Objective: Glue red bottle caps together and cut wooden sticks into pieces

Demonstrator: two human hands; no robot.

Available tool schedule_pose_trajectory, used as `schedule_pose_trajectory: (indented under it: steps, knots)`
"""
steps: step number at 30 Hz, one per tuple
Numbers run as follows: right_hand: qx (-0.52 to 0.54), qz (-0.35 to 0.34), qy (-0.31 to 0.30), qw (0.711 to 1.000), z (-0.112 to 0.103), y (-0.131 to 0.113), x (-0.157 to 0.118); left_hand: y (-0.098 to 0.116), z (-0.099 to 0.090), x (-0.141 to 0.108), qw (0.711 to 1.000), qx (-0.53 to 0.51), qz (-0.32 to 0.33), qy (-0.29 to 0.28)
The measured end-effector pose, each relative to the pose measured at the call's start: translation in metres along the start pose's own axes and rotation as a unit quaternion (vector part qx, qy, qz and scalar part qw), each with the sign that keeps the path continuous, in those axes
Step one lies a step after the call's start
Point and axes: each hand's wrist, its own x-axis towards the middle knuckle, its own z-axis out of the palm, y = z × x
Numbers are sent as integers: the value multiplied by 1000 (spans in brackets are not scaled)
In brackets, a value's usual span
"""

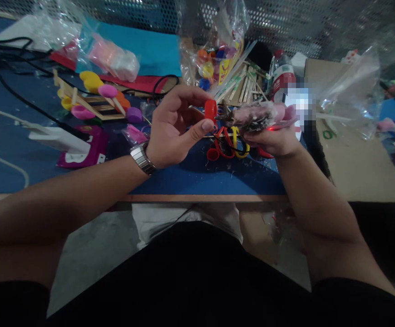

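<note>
My left hand [179, 131], a metal watch on its wrist, pinches a red bottle cap [210, 112] between thumb and fingers. In my right hand [274, 141] is a pink glue gun [257, 114], its front crusted with glue residue and a small red light glowing near my fingers. The gun's nozzle points left at the cap, close to its side; whether they touch I cannot tell. Beneath the hands lie scissors with red handles [224, 143], a yellow loop-shaped handle [241, 143] and another red cap [212, 154].
At left stands a wooden-stick model [98, 106] with yellow, pink and orange pieces. Near it are a purple box [90, 145], a white plug [59, 138] and black cables. Wooden sticks [248, 86], a bottle [282, 75] and plastic bags fill the back. Cardboard [361, 159] lies right.
</note>
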Motion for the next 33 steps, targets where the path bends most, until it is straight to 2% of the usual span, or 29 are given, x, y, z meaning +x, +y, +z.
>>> schedule_pose_trajectory:
  steps: [3,7,12,16,19,23,27,31,33]
  knots:
    - [-24,-54,-19,998,7,-7,1,1,0,1,1000,-6,-22,15]
    - [-35,-75,-23,996,14,-14,2,1,0,2,999,-17,-29,14]
    - [-54,-75,-26,995,9,-13,2,2,1,2,999,-24,-38,25]
    - [-54,-108,-45,992,5,-9,1,5,1,1,998,-14,-48,24]
    - [-54,-94,-57,992,4,-7,1,3,1,0,999,-11,-33,22]
    - [-62,-95,-33,993,5,-8,1,-2,1,2,1000,-9,9,12]
    - [-57,-100,-22,993,9,-12,2,-1,2,3,1000,-4,-8,20]
    - [-62,-75,-13,995,9,-12,5,4,5,3,1000,-9,13,25]
    - [-69,-72,-13,995,8,-11,6,6,5,3,999,-2,-4,34]
